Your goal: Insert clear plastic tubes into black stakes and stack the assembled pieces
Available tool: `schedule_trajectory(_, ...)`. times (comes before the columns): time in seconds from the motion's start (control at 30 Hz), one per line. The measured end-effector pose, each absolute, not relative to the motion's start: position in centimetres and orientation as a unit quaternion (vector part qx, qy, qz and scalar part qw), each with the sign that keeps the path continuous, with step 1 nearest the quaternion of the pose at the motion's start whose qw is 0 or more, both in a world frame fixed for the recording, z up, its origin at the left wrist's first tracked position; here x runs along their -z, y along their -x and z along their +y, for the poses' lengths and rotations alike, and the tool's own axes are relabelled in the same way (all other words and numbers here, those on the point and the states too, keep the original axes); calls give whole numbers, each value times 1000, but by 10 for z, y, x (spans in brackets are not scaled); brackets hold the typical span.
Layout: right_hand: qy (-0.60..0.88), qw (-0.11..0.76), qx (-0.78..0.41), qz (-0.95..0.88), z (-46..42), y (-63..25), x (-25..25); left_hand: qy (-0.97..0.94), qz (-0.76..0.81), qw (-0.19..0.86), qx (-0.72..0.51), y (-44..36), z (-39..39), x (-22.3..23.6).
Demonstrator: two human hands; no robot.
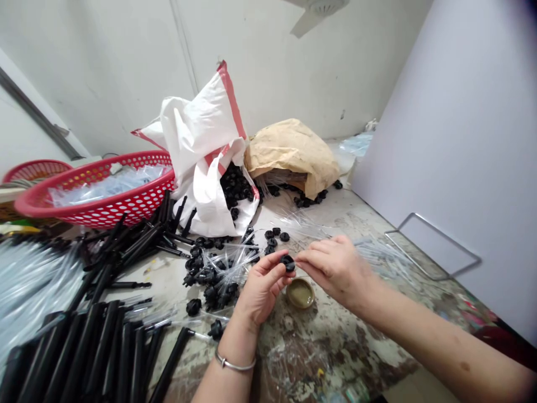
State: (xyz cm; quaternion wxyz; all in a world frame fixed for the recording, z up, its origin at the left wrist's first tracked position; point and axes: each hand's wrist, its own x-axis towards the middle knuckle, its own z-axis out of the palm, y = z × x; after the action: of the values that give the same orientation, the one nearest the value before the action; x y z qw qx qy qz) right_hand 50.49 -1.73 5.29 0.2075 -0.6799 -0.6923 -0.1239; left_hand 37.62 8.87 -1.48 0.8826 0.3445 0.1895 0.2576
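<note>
My left hand (pixel 266 282) pinches a round black plastic cap (pixel 287 262) between thumb and fingers. Close against the cap's right side, my right hand (pixel 329 266) has its thumb and fingers pressed together; what lies in this pinch is too small to make out. Just below both hands stands a small round dish (pixel 300 294) with a yellowish liquid in it. Several loose black caps (pixel 271 242) lie beyond my left hand. To its left is a heap of black caps fitted with clear thin tubes (pixel 229 268). More clear tubes (pixel 386 252) lie behind my right wrist.
Black rods (pixel 96 347) pile up at the left, beside clear plastic sleeves (pixel 37 296). A red basket (pixel 104 210) holds clear plastic pieces. Behind are a white sack (pixel 205 129) of black caps and a brown paper bag (pixel 293 145). A white panel with a metal handle (pixel 467 266) bounds the right.
</note>
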Motion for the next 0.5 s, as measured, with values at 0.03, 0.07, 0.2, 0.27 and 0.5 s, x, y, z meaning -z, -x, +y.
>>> schedule_trajectory(0.03,675,203,133,-696,-18,-504,-55,-344,186,884,-257,-376,89,15)
schedule_trajectory(0.07,672,200,140,-699,-18,-502,-56,-342,185,884,-258,-376,89,15)
schedule_trajectory(0.2,676,204,153,-691,-18,-501,-62,-335,190,883,-267,-375,89,13)
schedule_trajectory(0.27,679,204,151,-689,-18,-501,-62,-334,195,882,-270,-375,89,12)
schedule_trajectory(0.5,669,229,117,-697,-13,-502,-58,-340,192,883,-261,-374,89,14)
